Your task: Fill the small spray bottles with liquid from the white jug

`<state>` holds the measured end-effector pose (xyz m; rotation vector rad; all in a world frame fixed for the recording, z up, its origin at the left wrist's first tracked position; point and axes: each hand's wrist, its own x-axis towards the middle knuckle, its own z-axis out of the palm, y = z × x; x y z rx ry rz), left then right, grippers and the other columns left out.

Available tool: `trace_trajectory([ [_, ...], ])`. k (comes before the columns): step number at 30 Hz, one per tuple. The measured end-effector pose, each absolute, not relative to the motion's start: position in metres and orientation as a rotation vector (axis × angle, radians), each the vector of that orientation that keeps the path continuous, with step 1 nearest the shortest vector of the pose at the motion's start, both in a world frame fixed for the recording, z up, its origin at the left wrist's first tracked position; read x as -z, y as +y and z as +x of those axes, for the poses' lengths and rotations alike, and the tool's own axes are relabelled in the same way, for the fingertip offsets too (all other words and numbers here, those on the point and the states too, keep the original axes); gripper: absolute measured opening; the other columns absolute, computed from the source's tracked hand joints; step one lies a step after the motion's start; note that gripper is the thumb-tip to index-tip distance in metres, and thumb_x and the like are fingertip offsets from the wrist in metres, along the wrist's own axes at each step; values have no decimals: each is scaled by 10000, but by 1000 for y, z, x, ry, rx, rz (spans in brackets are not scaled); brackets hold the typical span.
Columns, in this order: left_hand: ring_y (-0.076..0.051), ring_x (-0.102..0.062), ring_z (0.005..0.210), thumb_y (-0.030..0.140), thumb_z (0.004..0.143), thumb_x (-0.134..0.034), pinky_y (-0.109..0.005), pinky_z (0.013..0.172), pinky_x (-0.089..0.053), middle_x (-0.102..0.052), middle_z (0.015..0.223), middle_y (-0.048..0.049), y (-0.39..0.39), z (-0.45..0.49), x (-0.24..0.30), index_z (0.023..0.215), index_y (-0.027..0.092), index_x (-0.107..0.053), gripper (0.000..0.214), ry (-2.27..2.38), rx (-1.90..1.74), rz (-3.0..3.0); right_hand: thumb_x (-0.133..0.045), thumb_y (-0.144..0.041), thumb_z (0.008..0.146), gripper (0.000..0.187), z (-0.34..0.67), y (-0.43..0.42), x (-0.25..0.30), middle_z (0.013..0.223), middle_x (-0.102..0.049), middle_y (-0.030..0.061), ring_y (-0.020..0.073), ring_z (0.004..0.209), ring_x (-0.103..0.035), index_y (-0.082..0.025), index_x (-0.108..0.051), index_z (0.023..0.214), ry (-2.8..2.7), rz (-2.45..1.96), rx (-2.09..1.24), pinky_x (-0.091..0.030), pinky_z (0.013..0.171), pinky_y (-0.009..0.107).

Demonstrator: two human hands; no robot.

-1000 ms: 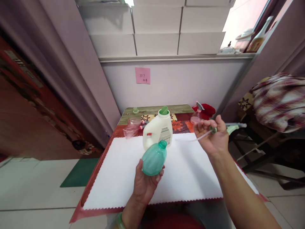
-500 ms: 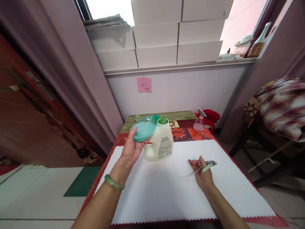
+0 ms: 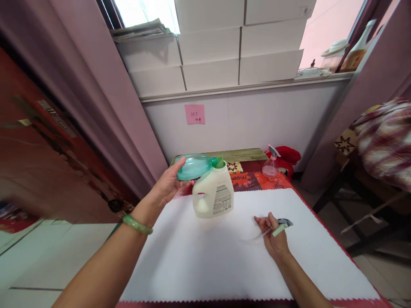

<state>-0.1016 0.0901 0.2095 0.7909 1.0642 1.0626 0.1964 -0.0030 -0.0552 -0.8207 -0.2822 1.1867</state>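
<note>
My left hand [image 3: 168,185] is closed around a clear green bottle [image 3: 194,167], held nearly on its side. The bottle's neck points right and meets the mouth of a cream plastic detergent jug [image 3: 213,192]. Inside the jug's opening sits a green spout [image 3: 220,161]. Upright on the white mat, the jug shows its printed label toward me. In my right hand [image 3: 272,239] is a trigger sprayer head [image 3: 281,227], grey and pale green, its thin dip tube trailing left. That hand rests low over the mat, right of the jug. Whether liquid is flowing I cannot tell.
The white mat [image 3: 205,265] covers a table with a red cloth. A pink spray bottle [image 3: 270,166] stands at the back right, near a red plush item [image 3: 289,156]. White boxes [image 3: 212,47] line the windowsill. At far right a plaid cloth [image 3: 385,141] lies over furniture.
My left hand has shifted left and the green bottle has tipped closer to horizontal, its neck now at the jug's spout. My right hand has barely moved.
</note>
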Motion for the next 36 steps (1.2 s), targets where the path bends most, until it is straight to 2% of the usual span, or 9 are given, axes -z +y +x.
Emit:
trace_trajectory([
  [6,-143,-634,516,529,800,-754,-216,452,-537,-712,735,-80,100,-103,-232,936,143,-700,412,1184,-1064,1108,-831,-476,760,484,196,-3,58,568,-519,-65,139,679,-623,-221,-472,559,-280,-823,-1181,-567,1028,432],
  [9,-127,-583,468,579,778,-753,-215,423,-506,-694,695,-80,105,-102,-242,884,136,-712,458,1193,-977,1218,-824,-481,769,479,197,-3,59,577,-527,-64,139,683,-625,-221,-476,567,-292,-819,-1178,-563,1033,444],
  [19,-142,-588,574,671,653,-800,-245,457,-493,-696,804,-85,118,-94,-274,907,140,-735,592,1341,-823,1492,-813,-471,780,491,196,-3,58,566,-505,-66,145,695,-635,-223,-453,555,-298,-827,-1177,-548,1043,466],
  [25,-171,-601,594,676,617,-818,-297,499,-502,-666,749,-87,126,-83,-288,742,150,-655,564,1514,-780,1611,-818,-471,772,487,196,-4,56,568,-503,-65,146,700,-637,-221,-461,553,-298,-829,-1178,-548,1044,453],
  [36,-242,-673,647,749,615,-756,-340,542,-508,-696,848,-96,132,-65,-307,921,196,-610,649,1719,-671,1891,-804,-447,797,464,198,-3,60,570,-506,-70,126,658,-595,-220,-475,561,-284,-814,-1182,-538,1056,462],
])
